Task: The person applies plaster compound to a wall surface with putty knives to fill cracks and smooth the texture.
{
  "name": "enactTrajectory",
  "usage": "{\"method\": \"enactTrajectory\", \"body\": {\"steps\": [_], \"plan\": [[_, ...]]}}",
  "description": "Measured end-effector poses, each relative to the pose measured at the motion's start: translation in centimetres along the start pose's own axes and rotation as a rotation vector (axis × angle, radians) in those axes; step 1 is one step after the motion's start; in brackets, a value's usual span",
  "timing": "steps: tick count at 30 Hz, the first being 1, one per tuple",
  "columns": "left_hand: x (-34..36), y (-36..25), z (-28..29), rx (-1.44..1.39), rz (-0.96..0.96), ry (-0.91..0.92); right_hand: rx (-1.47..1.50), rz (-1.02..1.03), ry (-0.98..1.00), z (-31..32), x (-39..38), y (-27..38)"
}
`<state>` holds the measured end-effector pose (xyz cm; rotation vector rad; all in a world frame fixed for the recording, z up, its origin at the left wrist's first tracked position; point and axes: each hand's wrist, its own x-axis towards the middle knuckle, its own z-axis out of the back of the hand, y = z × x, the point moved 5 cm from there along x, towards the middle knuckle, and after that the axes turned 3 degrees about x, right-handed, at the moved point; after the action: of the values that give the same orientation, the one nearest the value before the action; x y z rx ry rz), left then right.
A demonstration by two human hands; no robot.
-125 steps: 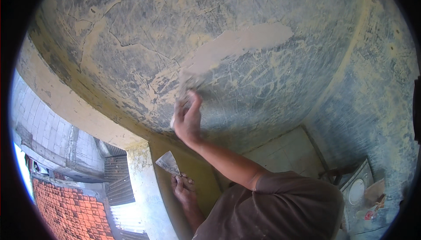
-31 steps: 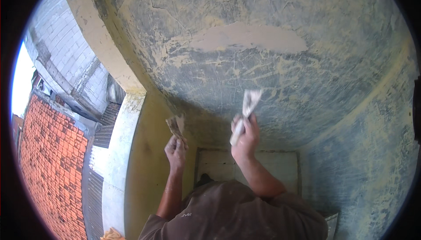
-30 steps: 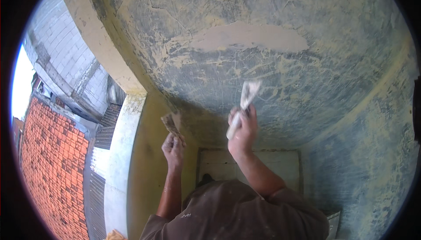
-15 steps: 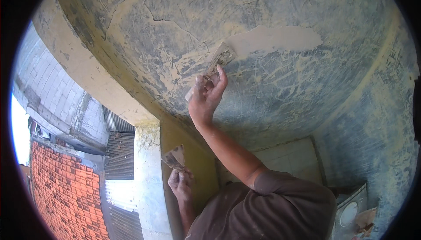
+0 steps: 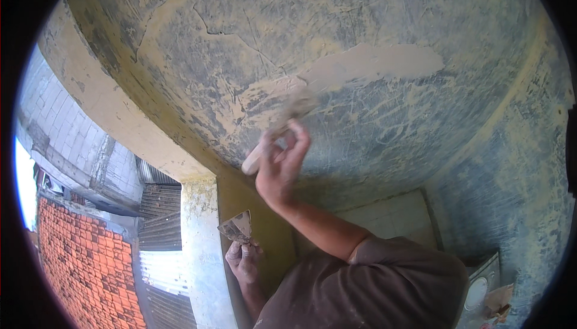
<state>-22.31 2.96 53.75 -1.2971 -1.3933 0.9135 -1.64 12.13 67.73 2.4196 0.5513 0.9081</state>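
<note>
My right hand (image 5: 280, 171) is raised and closed round the handle of a putty knife (image 5: 299, 103). Motion blurs its blade, just below the left end of a smooth pale strip of filler (image 5: 375, 66); whether it touches the surface I cannot tell. The strip lies on a broad grey plastered surface (image 5: 384, 124) with yellowish patches and scrapes. Lower down, by the pale pillar, my left hand (image 5: 243, 261) grips a second putty knife (image 5: 236, 227), its wide, smeared blade pointing up. Both hands are dusted with filler.
A cream beam (image 5: 120, 100) curves down the left to a pale pillar (image 5: 204, 239). Beyond them are orange roof tiles (image 5: 84, 263) and a grey block wall (image 5: 78, 112). At the lower right stands a whitish object with a round panel (image 5: 478, 293). Cracks (image 5: 219, 33) cross the plaster.
My right hand has drawn the putty knife down, away from the filler strip, and its handle end now shows. The left hand keeps its knife nearly in place, slightly lower and turned.
</note>
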Motion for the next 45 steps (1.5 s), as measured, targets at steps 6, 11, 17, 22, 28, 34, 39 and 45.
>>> {"method": "enactTrajectory", "body": {"steps": [6,11,17,22,28,34,39,45], "plan": [[-0.6,0.7,-1.2,-0.054,0.04,0.033,-0.163,-0.066,-0.128,0.2,3.3,-1.7],[-1.7,1.0,-0.3,-0.095,0.033,0.02,-0.09,-0.146,-0.118,-3.3,2.4,-3.2],[-2.6,1.2,0.6,-0.127,0.017,0.036,-0.131,-0.338,0.177,-2.6,-3.9,-6.4],[-3.4,1.6,1.6,-0.146,0.001,0.023,-0.055,-0.053,-0.035,1.2,-0.3,-2.6],[-3.3,1.9,1.3,-0.124,0.014,0.091,-0.364,0.134,-0.157,1.8,5.2,-1.6],[-3.4,2.0,1.1,-0.133,0.038,0.108,-0.313,-0.048,-0.132,-0.8,3.1,-4.3],[-3.8,1.5,1.3,-0.146,0.021,0.109,-0.219,-0.299,0.003,-0.8,-2.1,-8.3],[-4.1,1.1,1.5,-0.131,-0.009,0.076,-0.14,0.001,-0.101,0.9,1.1,-2.8]]}}
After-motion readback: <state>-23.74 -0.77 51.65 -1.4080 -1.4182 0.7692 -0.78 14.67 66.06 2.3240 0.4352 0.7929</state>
